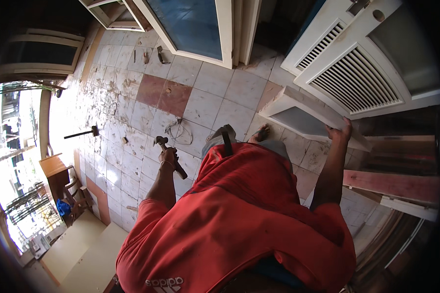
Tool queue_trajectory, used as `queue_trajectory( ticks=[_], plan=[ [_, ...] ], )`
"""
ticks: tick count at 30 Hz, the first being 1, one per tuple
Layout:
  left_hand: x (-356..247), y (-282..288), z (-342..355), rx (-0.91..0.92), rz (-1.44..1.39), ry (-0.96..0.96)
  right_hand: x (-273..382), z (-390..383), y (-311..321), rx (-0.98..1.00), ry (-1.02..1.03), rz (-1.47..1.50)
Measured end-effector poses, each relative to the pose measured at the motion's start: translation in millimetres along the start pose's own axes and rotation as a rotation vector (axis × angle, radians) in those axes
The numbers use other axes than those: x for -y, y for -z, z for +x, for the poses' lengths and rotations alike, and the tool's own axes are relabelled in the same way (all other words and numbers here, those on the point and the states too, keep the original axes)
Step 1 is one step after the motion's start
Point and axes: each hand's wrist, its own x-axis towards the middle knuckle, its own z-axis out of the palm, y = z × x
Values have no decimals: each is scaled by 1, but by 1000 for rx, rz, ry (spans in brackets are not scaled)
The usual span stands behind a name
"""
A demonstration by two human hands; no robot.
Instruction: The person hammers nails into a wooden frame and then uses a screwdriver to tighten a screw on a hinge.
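My left hand (168, 157) is closed around the handle of a hammer (161, 141). The metal head sticks out beyond my fist and the handle end below it, above the tiled floor. On the other side, my right hand (341, 130) grips the top edge of a white wooden frame (305, 104) with a grey panel inside. That frame stands tilted on the floor by my foot, its far end near the louvered doors (358, 78). Part of my right thumb and fingers shows over the edge; the rest is hidden.
A long-handled dark tool (85, 132), a loop of wire (182, 133) and small hand tools (162, 55) lie on the dusty tiles. A glazed white frame (228, 34) stands ahead. Reddish planks (393, 185) are at right, pale boards (78, 244) at lower left.
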Motion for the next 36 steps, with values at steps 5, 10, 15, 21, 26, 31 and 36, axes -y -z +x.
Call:
queue_trajectory(
  ticks=[5,10,15,21,26,31,36],
  plan=[
    [26,-27,-41,3,49,53,18,38,-49,10,-77,172],
    [50,-25,-49,28,47,92,35,82,-104,85,-24,46],
    [70,8,-73,82,126,81,56,126,-162,238,-8,-60],
    [59,29,-145,-127,253,1,80,179,-220,277,242,301],
    [12,14,-161,-217,298,-123,68,201,-219,-7,617,-724],
    [-20,10,-124,-226,235,-94,-53,175,-194,-231,255,-82],
    [-74,5,-57,-48,138,-198,-246,57,-173,52,-20,-622]
  ],
)
